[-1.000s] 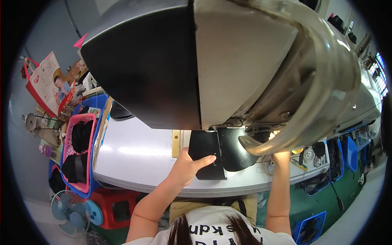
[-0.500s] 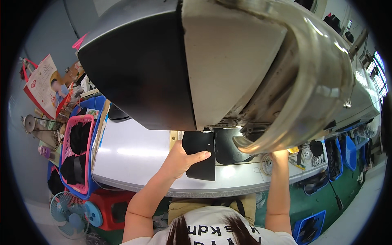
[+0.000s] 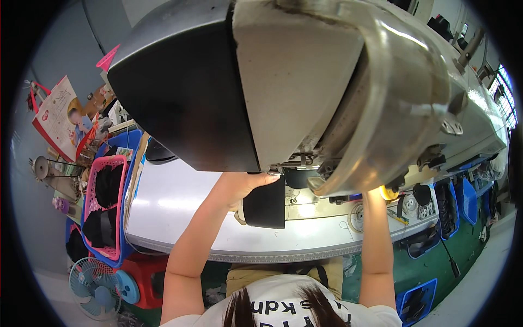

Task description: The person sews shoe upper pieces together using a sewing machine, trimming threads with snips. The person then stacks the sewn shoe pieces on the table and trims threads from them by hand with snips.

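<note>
The large white and black head of a sewing machine (image 3: 297,82) fills the upper middle of the view. Beneath its needle end, a black flat piece of material (image 3: 265,207) hangs over the white table toward me. My left hand (image 3: 239,188) grips this piece at its left edge, thumb laid across the top and the other fingers out of sight. A second black piece (image 3: 298,179) shows partly under the machine. My right hand (image 3: 373,195) reaches up behind the machine's curved clear cover, beside a yellow round part (image 3: 388,193); its fingers are hidden.
On the left, a pink basket (image 3: 121,204) of black pieces sits in a blue crate (image 3: 132,144). A fan (image 3: 95,289) and a red stool (image 3: 140,280) stand below. Bobbins (image 3: 409,205) and small tools lie at the table's right end; blue bins (image 3: 464,203) stand beyond.
My left hand and the black piece have moved away from me, farther under the machine. The second piece has slid mostly out of sight. The right hand moves little.
</note>
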### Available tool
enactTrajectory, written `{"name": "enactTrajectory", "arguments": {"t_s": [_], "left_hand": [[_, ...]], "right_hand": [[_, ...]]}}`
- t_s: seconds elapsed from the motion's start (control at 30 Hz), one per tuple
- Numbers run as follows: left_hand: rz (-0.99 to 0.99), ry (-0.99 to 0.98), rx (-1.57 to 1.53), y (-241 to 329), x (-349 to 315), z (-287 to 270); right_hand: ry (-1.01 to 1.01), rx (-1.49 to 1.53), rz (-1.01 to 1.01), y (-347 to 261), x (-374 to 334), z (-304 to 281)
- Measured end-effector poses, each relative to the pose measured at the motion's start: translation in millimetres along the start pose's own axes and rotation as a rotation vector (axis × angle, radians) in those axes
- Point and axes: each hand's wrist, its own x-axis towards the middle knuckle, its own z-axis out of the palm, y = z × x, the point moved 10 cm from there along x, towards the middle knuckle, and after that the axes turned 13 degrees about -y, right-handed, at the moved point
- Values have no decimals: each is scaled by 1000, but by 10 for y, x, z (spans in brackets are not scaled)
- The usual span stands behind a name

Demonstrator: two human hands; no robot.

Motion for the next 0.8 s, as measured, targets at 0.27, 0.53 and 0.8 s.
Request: {"name": "enactTrajectory", "arguments": {"t_s": [0.27,0.53,0.8], "left_hand": [[53,-151,-346,-81,188,-80],[-1,-140,427,226,712,-243],[395,99,208,816,42,-847]], "right_hand": [[-8,-240,-34,-52,-24,19],[-140,450,109,-137,-415,815],[-702,629,2,-601,-664,1265]]}}
